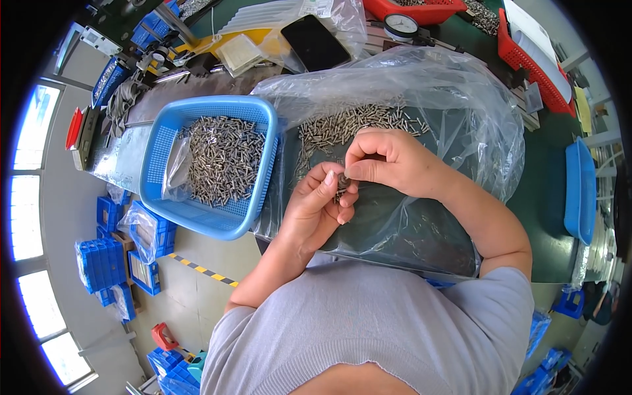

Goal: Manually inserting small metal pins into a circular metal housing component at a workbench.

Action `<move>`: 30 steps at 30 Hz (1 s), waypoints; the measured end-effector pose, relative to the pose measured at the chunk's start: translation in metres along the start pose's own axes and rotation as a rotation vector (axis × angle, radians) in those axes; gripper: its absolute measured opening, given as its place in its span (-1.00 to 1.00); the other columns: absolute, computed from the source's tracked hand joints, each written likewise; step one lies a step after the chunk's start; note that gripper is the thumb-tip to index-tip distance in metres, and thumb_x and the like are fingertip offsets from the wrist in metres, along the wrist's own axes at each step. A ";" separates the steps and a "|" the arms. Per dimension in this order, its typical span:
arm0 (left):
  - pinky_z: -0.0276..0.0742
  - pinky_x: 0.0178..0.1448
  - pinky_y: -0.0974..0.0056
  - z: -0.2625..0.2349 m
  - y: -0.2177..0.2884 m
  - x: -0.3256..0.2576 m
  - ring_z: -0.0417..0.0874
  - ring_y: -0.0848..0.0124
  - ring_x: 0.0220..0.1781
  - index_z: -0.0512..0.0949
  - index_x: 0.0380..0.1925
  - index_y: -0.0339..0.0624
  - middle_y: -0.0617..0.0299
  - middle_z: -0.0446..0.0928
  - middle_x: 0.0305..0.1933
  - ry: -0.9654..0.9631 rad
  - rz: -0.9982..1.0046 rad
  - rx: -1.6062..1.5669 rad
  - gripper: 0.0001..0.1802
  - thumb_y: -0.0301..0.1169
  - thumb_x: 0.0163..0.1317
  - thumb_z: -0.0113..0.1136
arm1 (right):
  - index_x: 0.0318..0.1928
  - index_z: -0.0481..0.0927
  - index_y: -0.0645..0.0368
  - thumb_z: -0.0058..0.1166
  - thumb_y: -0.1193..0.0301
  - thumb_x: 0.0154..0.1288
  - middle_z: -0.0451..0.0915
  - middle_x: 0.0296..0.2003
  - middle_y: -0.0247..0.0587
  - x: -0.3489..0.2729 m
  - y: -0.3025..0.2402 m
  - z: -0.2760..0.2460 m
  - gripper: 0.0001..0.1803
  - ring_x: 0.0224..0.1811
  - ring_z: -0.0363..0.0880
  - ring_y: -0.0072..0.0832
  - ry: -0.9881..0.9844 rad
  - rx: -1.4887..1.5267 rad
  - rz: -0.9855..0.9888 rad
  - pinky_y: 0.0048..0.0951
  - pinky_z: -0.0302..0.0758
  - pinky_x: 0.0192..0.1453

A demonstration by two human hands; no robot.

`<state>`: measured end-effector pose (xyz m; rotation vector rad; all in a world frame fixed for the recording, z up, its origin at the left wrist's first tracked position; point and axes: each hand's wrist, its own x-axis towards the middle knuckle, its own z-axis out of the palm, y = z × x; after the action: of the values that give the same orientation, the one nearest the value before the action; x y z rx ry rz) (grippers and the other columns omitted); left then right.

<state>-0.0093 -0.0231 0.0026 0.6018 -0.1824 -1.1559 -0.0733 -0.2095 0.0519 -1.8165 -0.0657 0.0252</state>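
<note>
My left hand [320,201] is curled round several small metal pins [340,193], which show between its fingers. Against it, my right hand [388,161] pinches with thumb and forefinger; whatever lies between those fingertips is too small to make out. Both hands are above a clear plastic sheet [421,230] spread on the dark green table. Just beyond them lies a loose heap of the same metal pins [355,122]. To the left stands a light blue plastic basket [153,155] holding a great many pins and a clear plastic bag [177,168].
A black phone [316,43] lies at the back, beside a clear flat case [240,54]. A round dial gauge [400,26] and red baskets [526,62] stand farther back and right. At the right edge is a blue tray [580,191]. Blue crates [102,263] stack on the floor at left.
</note>
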 end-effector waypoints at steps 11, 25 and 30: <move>0.31 -0.48 0.51 -0.001 0.001 -0.001 0.38 0.51 -0.37 0.43 -0.15 -0.15 0.20 0.44 -0.28 0.039 -0.020 0.010 -0.75 -0.24 0.32 0.11 | -0.38 0.55 0.24 0.17 0.42 0.23 0.46 -0.46 -0.33 0.000 0.000 0.004 -0.86 -0.36 0.45 -0.55 0.039 -0.103 -0.092 -0.52 0.39 -0.24; 0.37 -0.41 0.41 0.001 0.001 0.001 0.46 0.49 -0.36 0.45 -0.12 -0.19 0.22 0.50 -0.31 0.053 -0.048 -0.053 -0.70 -0.20 0.32 0.11 | -0.38 0.54 0.19 0.28 0.50 0.03 0.48 -0.34 -0.30 0.004 0.008 0.005 -0.83 -0.22 0.48 -0.42 0.088 -0.216 -0.276 -0.45 0.40 -0.11; 0.41 -0.30 0.39 0.002 -0.001 0.001 0.47 0.43 -0.26 0.47 -0.12 -0.20 0.16 0.50 -0.20 0.060 0.046 -0.079 -0.75 -0.27 0.33 0.09 | -0.36 0.59 0.20 0.19 0.50 0.16 0.50 -0.38 -0.30 0.004 0.005 -0.006 -0.95 -0.25 0.50 -0.45 0.092 -0.156 -0.282 -0.47 0.41 -0.16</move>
<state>-0.0102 -0.0250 0.0036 0.5592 -0.0984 -1.0945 -0.0690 -0.2165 0.0484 -1.9467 -0.2640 -0.2701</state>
